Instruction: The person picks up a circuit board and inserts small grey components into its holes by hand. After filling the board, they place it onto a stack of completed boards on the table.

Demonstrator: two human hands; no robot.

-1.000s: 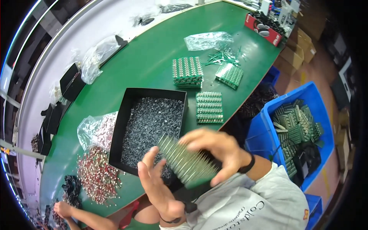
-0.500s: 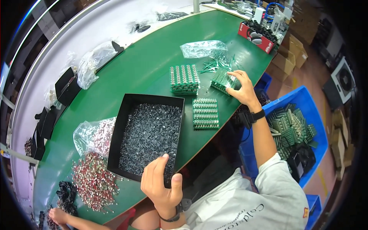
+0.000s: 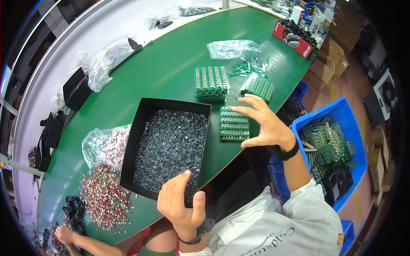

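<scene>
My right hand (image 3: 269,126) hovers around the right side of a green circuit board panel (image 3: 234,124) with pale rows of parts. Its thumb and fingers are spread and nothing shows between them; whether the fingertips touch the panel I cannot tell. Behind it stand a tall stack of similar panels (image 3: 212,83) and a smaller, slightly turned stack (image 3: 258,86). At the near right corner of a black box (image 3: 132,149) full of small dark parts (image 3: 171,145), my left hand (image 3: 181,207) is held open, thumb apart from the fingers, with nothing visible in it.
Green strips (image 3: 247,68) and a clear plastic bag (image 3: 232,49) lie farther back. A heap of small red and white parts (image 3: 106,198) is left of the box, near another person's hand (image 3: 65,234). A blue bin (image 3: 363,158) of boards stands at right.
My right hand has left the smaller stack at the back and come nearer, to the single panel beside the box. My left hand stays nearly in place.
</scene>
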